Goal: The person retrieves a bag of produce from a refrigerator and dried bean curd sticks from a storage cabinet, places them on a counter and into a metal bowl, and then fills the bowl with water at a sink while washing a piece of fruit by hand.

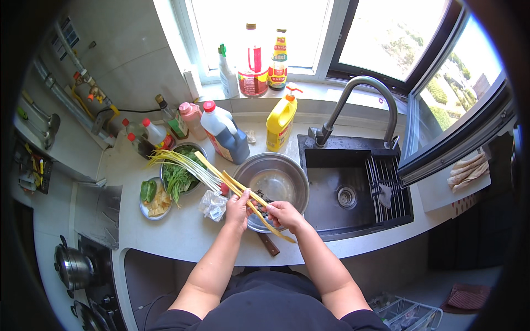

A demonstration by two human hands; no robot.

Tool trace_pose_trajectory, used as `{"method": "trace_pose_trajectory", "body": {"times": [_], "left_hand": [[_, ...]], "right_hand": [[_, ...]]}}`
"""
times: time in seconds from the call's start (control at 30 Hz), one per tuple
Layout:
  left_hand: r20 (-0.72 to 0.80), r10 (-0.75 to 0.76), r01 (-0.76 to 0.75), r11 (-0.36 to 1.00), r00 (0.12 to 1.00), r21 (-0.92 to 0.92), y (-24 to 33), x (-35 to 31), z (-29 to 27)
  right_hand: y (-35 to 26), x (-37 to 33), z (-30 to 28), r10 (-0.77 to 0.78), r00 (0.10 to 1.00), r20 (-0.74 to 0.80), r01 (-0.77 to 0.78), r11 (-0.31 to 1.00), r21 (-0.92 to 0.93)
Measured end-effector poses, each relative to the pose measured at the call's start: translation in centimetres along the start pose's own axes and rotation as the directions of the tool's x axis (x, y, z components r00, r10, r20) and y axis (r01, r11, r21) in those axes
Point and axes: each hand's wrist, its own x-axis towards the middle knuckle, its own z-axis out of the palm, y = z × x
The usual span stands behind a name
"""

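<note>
Over a steel basin (pixel 299 185), both my hands grip long pale-yellow sticks (pixel 233 183) that look like dried bean curd sticks. My left hand (pixel 238 211) is closed around their middle. Closer to the lower end, my right hand (pixel 285 215) has its fingers closed on them. The sticks slant from upper left to lower right, their lower tip reaching past the basin's near rim. Shallow liquid and small dark pieces show inside the basin, partly hidden by my hands. A brown knife handle (pixel 269 244) sticks out under the basin's near side. A crumpled clear plastic bag (pixel 212 206) lies left of my left hand.
Spring onions (pixel 190 166) lie across leafy greens (pixel 179 179) in a steel bowl. Beside it, a plate (pixel 144 211) holds a green pepper and yellowish slices. Bottles, including a yellow jug (pixel 280 124), line the back. A black sink (pixel 326 212) with tap (pixel 367 80) is right.
</note>
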Motion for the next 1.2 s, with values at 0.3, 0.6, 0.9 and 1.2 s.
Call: {"method": "trace_pose_trajectory", "body": {"times": [0.3, 0.6, 0.9, 1.2], "left_hand": [[-0.072, 0.069, -0.069, 0.998, 0.995, 0.0, -0.8, 0.7, 0.6], [-0.11, 0.149, -0.149, 0.989, 0.983, 0.005, -0.8, 1.9, 1.4], [0.056, -0.068, 0.073, 0.992, 0.996, -0.104, -1.7, 1.6, 1.1], [0.025, 0.026, -0.022, 0.99, 0.999, -0.143, -1.9, 1.9, 0.7]], "right_hand": [[1.7, 2.5, -0.9, 0.086, 0.995, -0.045, -0.09, 0.991, -0.097], [1.1, 4.4, -0.1, -0.017, 0.975, -0.22, -0.097, 0.863, -0.496], [-1.1, 2.2, 0.4, -0.16, 0.987, 0.007, 0.155, 0.965, 0.211], [1.1, 3.9, 0.1, -0.164, 0.985, -0.061, 0.149, 0.968, -0.199]]}}
